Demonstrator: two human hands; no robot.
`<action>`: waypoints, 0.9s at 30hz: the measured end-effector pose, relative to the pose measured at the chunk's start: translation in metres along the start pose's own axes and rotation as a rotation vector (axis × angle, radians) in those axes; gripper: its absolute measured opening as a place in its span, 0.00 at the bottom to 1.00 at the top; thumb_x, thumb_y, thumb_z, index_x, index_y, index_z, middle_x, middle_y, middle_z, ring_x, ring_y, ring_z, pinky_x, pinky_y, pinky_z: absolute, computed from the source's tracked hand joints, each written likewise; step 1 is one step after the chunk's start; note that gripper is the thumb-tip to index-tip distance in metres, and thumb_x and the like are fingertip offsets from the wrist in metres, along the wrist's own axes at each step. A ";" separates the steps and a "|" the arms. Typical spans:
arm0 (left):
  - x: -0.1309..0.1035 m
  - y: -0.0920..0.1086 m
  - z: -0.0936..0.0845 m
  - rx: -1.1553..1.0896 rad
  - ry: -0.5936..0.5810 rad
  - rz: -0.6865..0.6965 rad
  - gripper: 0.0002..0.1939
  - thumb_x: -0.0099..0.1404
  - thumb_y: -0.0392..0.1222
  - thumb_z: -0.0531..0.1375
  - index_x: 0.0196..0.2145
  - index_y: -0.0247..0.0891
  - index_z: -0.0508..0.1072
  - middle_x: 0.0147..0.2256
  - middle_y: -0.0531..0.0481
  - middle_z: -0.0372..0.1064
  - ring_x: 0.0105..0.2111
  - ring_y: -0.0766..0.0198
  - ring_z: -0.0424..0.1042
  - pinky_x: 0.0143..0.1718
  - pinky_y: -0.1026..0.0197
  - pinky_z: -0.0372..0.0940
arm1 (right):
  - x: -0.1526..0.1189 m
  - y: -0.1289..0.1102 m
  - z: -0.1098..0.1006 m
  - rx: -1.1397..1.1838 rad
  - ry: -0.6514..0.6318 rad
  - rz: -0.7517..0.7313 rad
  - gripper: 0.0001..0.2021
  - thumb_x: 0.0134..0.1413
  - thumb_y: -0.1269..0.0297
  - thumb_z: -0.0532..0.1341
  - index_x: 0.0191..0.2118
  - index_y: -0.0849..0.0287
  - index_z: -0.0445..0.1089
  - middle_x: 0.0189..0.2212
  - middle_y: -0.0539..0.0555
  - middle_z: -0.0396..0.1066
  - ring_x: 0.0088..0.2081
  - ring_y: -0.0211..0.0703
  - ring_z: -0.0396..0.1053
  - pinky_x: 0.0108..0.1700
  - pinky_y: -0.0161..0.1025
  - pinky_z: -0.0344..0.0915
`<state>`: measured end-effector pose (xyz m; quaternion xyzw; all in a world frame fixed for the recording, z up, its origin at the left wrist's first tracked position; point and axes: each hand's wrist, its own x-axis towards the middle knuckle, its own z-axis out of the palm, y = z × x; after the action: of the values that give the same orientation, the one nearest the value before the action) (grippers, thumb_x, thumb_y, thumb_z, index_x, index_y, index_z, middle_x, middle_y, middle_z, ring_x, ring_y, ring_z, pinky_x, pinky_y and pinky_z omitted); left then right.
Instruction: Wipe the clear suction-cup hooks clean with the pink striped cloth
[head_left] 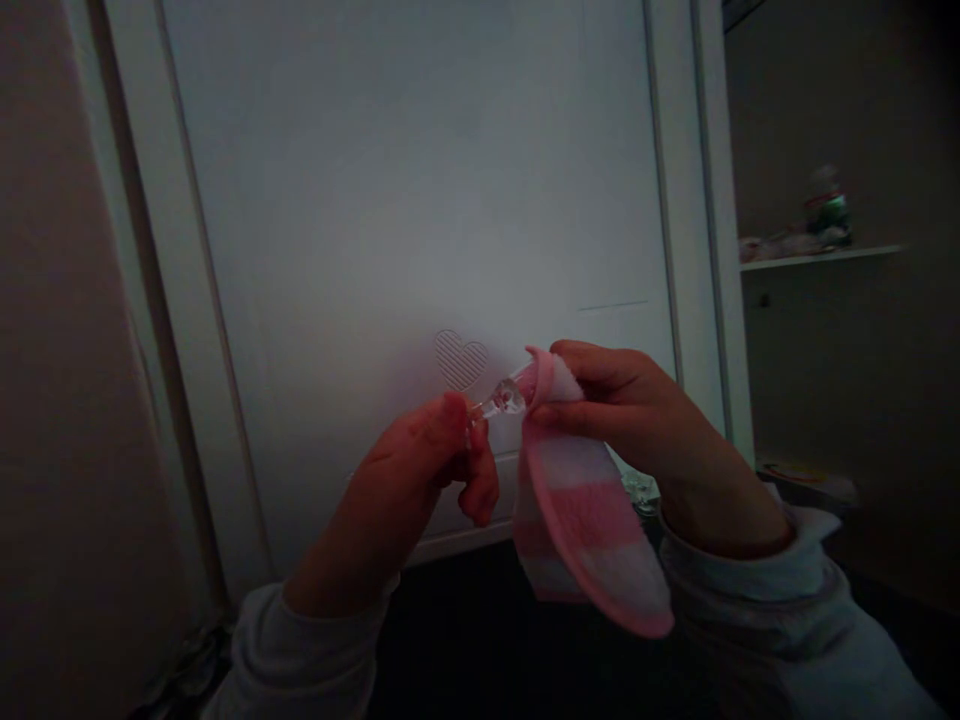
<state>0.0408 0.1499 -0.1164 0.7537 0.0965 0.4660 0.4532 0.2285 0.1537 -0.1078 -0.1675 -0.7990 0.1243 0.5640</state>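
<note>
My left hand (442, 450) pinches one end of a clear, glass-like piece (508, 396) with thumb and fingers. The piece slants up to the right, and its other end goes into a folded pink and white striped cloth (589, 510). Around that end, my right hand (607, 390) grips the cloth between thumb and fingers; the rest of the cloth hangs down below. What part of the piece lies inside the cloth is hidden.
Behind the hands stands a white panel (420, 200) with an engraved heart (460, 360). At the right a shelf (825, 257) holds a bottle (828, 210). A clear glassy object (641, 492) shows beside the right wrist. The floor below is dark.
</note>
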 end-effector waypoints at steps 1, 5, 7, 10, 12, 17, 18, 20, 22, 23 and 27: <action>0.000 0.000 0.001 -0.023 -0.005 -0.019 0.20 0.61 0.58 0.56 0.24 0.38 0.65 0.15 0.58 0.61 0.15 0.72 0.60 0.19 0.67 0.58 | 0.000 0.000 0.000 -0.006 0.002 -0.002 0.02 0.46 0.68 0.63 0.27 0.59 0.71 0.23 0.47 0.60 0.26 0.37 0.59 0.27 0.35 0.54; 0.002 0.003 0.004 -0.129 -0.001 -0.090 0.21 0.59 0.57 0.59 0.22 0.37 0.65 0.13 0.59 0.60 0.13 0.72 0.60 0.17 0.69 0.57 | 0.001 0.000 0.001 -0.063 0.022 -0.040 0.05 0.48 0.68 0.62 0.25 0.60 0.69 0.22 0.47 0.58 0.26 0.36 0.58 0.27 0.35 0.53; 0.002 0.007 0.004 -0.187 0.007 -0.127 0.20 0.59 0.56 0.59 0.22 0.37 0.65 0.12 0.59 0.59 0.12 0.73 0.59 0.16 0.69 0.56 | 0.002 -0.001 0.002 -0.094 0.027 -0.084 0.03 0.49 0.69 0.62 0.26 0.60 0.70 0.22 0.46 0.57 0.26 0.36 0.57 0.28 0.35 0.53; 0.001 0.014 0.002 -0.250 0.015 -0.213 0.20 0.62 0.55 0.55 0.21 0.37 0.66 0.11 0.59 0.57 0.11 0.72 0.59 0.15 0.70 0.54 | 0.003 -0.001 0.005 -0.149 0.042 -0.145 0.01 0.50 0.71 0.62 0.29 0.60 0.70 0.23 0.46 0.57 0.26 0.35 0.57 0.29 0.35 0.53; 0.001 0.017 0.000 -0.283 0.010 -0.254 0.22 0.64 0.56 0.51 0.21 0.37 0.66 0.10 0.59 0.55 0.11 0.72 0.59 0.15 0.70 0.53 | 0.004 -0.002 0.006 -0.195 0.053 -0.176 0.02 0.51 0.71 0.61 0.29 0.60 0.69 0.23 0.46 0.57 0.26 0.35 0.56 0.29 0.35 0.53; 0.004 0.016 -0.003 -0.246 0.024 -0.296 0.27 0.66 0.59 0.44 0.19 0.38 0.64 0.08 0.59 0.51 0.09 0.72 0.54 0.14 0.68 0.51 | 0.006 -0.007 0.009 -0.308 0.074 -0.249 0.08 0.51 0.72 0.62 0.25 0.60 0.64 0.22 0.45 0.55 0.26 0.34 0.55 0.29 0.34 0.52; 0.006 0.014 -0.002 -0.192 0.048 -0.283 0.29 0.66 0.60 0.42 0.18 0.38 0.64 0.08 0.58 0.52 0.09 0.71 0.55 0.14 0.67 0.51 | 0.007 -0.007 0.009 -0.321 0.089 -0.252 0.10 0.51 0.72 0.62 0.23 0.60 0.62 0.22 0.45 0.54 0.25 0.34 0.55 0.29 0.34 0.51; 0.008 0.008 -0.001 -0.018 0.171 -0.160 0.29 0.65 0.62 0.43 0.19 0.38 0.63 0.10 0.56 0.56 0.12 0.70 0.57 0.15 0.67 0.53 | 0.008 -0.006 0.011 -0.303 0.128 -0.234 0.13 0.51 0.71 0.62 0.21 0.59 0.58 0.21 0.44 0.52 0.25 0.33 0.53 0.28 0.34 0.51; 0.009 0.002 0.000 0.202 0.349 0.082 0.25 0.63 0.62 0.48 0.24 0.38 0.66 0.17 0.55 0.63 0.17 0.69 0.61 0.18 0.66 0.56 | 0.009 -0.002 0.013 -0.212 0.159 -0.179 0.14 0.51 0.69 0.62 0.20 0.59 0.57 0.20 0.44 0.52 0.24 0.33 0.52 0.27 0.34 0.50; 0.009 0.000 0.000 0.300 0.405 0.204 0.22 0.63 0.61 0.51 0.29 0.38 0.68 0.21 0.55 0.65 0.19 0.69 0.63 0.20 0.66 0.58 | 0.009 0.002 0.014 -0.146 0.167 -0.140 0.14 0.51 0.68 0.62 0.20 0.59 0.58 0.20 0.44 0.52 0.24 0.33 0.52 0.26 0.33 0.50; 0.003 -0.001 -0.006 0.646 0.351 0.399 0.20 0.59 0.51 0.62 0.46 0.41 0.67 0.31 0.53 0.69 0.27 0.68 0.68 0.28 0.66 0.64 | 0.008 0.014 0.016 0.145 0.154 0.030 0.07 0.50 0.63 0.62 0.27 0.60 0.66 0.21 0.45 0.58 0.22 0.32 0.54 0.23 0.31 0.49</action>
<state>0.0380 0.1558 -0.1150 0.7701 0.1657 0.6119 0.0712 0.2124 0.1693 -0.1116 -0.1474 -0.7395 0.1769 0.6326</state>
